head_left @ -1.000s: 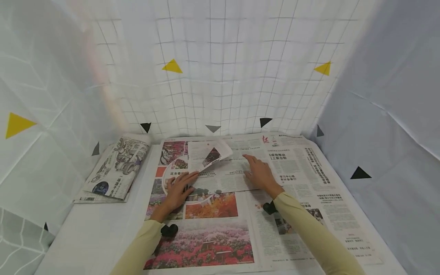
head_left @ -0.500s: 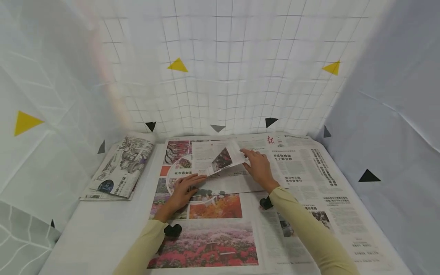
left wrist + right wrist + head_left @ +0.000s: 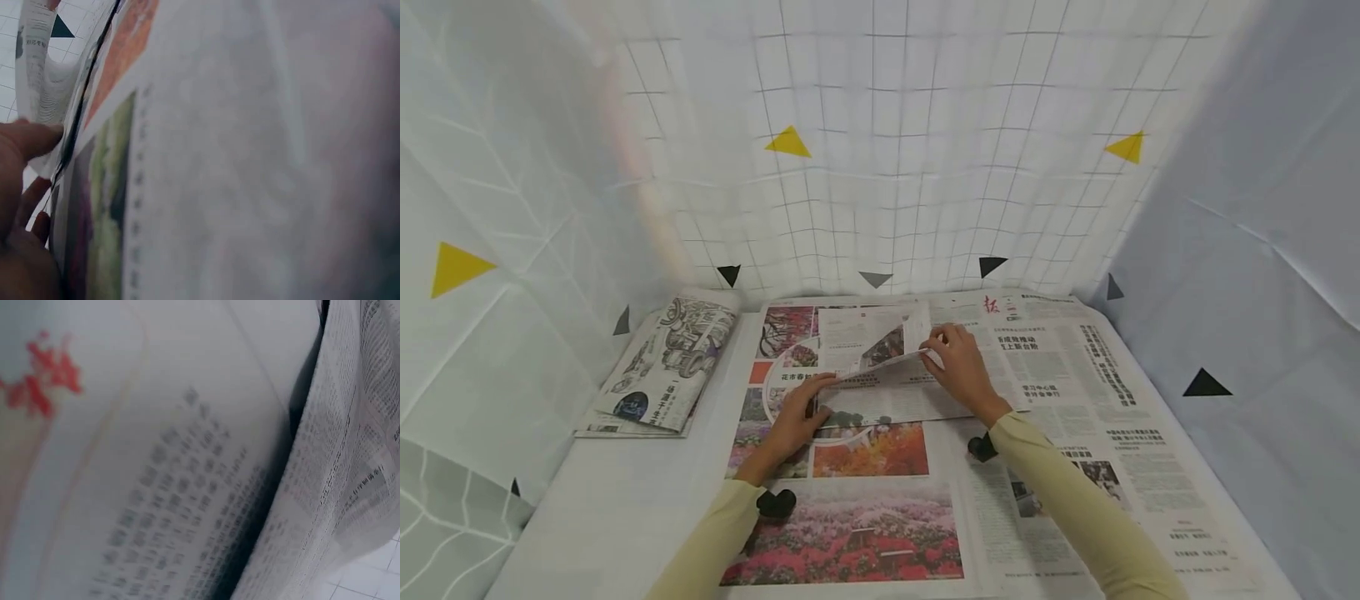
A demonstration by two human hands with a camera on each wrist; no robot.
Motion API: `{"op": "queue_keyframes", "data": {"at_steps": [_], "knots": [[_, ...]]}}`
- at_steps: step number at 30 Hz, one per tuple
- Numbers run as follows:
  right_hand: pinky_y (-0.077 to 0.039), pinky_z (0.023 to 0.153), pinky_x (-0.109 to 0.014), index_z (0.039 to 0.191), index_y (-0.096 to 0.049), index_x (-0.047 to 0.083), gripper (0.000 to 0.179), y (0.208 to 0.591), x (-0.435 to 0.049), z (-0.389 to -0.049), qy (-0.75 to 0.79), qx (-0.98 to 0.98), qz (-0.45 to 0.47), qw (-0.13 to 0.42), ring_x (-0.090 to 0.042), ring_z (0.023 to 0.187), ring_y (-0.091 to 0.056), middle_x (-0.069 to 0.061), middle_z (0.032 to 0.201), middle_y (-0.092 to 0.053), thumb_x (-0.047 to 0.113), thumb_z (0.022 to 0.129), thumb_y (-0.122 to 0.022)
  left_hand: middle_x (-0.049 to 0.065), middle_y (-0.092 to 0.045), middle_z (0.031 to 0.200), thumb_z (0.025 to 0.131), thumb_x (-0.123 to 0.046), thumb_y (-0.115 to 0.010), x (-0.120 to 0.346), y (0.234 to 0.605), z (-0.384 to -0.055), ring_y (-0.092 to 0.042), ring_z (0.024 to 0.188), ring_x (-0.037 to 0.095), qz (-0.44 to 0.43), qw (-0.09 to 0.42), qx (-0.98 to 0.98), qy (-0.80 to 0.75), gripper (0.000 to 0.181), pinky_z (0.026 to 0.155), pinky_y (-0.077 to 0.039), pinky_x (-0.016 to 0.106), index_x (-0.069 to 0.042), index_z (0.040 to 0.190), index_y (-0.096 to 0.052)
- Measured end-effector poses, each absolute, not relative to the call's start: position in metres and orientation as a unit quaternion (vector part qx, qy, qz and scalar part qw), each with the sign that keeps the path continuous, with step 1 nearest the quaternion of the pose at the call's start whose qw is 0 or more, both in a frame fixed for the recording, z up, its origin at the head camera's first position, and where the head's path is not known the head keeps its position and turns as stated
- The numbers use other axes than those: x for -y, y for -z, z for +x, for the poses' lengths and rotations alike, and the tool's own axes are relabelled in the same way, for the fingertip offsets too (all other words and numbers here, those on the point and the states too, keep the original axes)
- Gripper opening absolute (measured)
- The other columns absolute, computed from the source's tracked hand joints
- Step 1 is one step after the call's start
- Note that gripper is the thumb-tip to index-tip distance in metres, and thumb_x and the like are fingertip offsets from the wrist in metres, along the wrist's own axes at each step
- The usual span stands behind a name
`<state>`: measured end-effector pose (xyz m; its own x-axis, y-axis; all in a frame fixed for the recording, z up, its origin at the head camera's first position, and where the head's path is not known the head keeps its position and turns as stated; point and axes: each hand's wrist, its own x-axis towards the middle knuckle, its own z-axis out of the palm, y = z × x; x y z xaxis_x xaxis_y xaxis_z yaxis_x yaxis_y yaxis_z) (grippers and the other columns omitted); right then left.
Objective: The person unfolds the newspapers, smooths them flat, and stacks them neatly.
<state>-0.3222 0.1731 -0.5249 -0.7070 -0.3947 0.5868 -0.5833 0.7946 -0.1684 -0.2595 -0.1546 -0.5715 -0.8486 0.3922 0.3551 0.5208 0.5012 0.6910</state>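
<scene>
A folded newspaper lies on a larger spread newspaper. Its top layer is lifted along a slanting edge, with a dark printed photo showing behind that edge. At the upper right of this layer, my right hand pinches the raised edge between thumb and fingers. My left hand rests at the folded newspaper's left end, fingers extended toward the low end of the lifted edge and thumb below. In the left wrist view, fingers touch the paper beside a curved raised fold. The right wrist view shows only newsprint, with the hand hidden.
Another folded newspaper stack, printed with a machine drawing, lies at the left on the white tabletop. A white gridded sheet hangs behind the table, with pale side walls marked by triangles.
My right hand came to the lifted layer's edge, took hold of it and drew it slightly toward me. My left hand stayed at the left end, its fingers drawing closer together. The view shifted slightly.
</scene>
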Motion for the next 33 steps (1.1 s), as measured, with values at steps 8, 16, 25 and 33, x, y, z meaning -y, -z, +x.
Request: {"op": "queue_keyframes", "data": {"at_steps": [8, 16, 25, 33], "knots": [[-0.043, 0.104, -0.056, 0.097, -0.070, 0.015, 0.010, 0.525, -0.164, -0.314, -0.199, 0.871, 0.359, 0.269, -0.031, 0.119, -0.056, -0.009, 0.121, -0.065, 0.014, 0.092, -0.078, 0.022, -0.055, 0.143, 0.096, -0.007, -0.071, 0.157, 0.574, -0.257, -0.062, 0.112, 0.036, -0.206, 0.070, 0.872, 0.440, 0.065, 0.094, -0.054, 0.050, -0.003, 0.154, -0.041], [-0.044, 0.108, -0.054, 0.099, -0.070, 0.016, 0.011, 0.521, -0.153, -0.305, -0.191, 0.863, 0.390, 0.260, -0.026, 0.119, -0.057, -0.005, 0.121, -0.066, 0.017, 0.092, -0.078, 0.026, -0.049, 0.153, 0.097, -0.006, -0.069, 0.153, 0.576, -0.255, -0.047, 0.141, 0.047, -0.185, 0.085, 0.875, 0.439, 0.067, 0.114, -0.037, 0.068, 0.002, 0.156, -0.038], [-0.047, 0.103, -0.053, 0.097, -0.069, 0.016, 0.015, 0.519, -0.147, -0.300, -0.202, 0.846, 0.413, 0.269, -0.025, 0.116, -0.059, -0.005, 0.117, -0.067, 0.015, 0.089, -0.081, 0.025, -0.045, 0.157, 0.099, -0.009, -0.067, 0.148, 0.567, -0.255, -0.040, 0.147, 0.048, -0.162, 0.072, 0.887, 0.426, 0.064, 0.118, -0.031, 0.071, -0.003, 0.157, -0.039], [-0.046, 0.100, -0.050, 0.100, -0.069, 0.015, 0.021, 0.515, -0.142, -0.293, -0.205, 0.835, 0.434, 0.270, -0.025, 0.115, -0.058, -0.007, 0.117, -0.067, 0.011, 0.085, -0.084, 0.023, -0.062, 0.140, 0.103, -0.015, -0.061, 0.141, 0.564, -0.256, -0.058, 0.128, 0.044, -0.090, 0.109, 0.876, 0.461, 0.039, 0.105, -0.047, 0.063, -0.004, 0.140, -0.060]]}}
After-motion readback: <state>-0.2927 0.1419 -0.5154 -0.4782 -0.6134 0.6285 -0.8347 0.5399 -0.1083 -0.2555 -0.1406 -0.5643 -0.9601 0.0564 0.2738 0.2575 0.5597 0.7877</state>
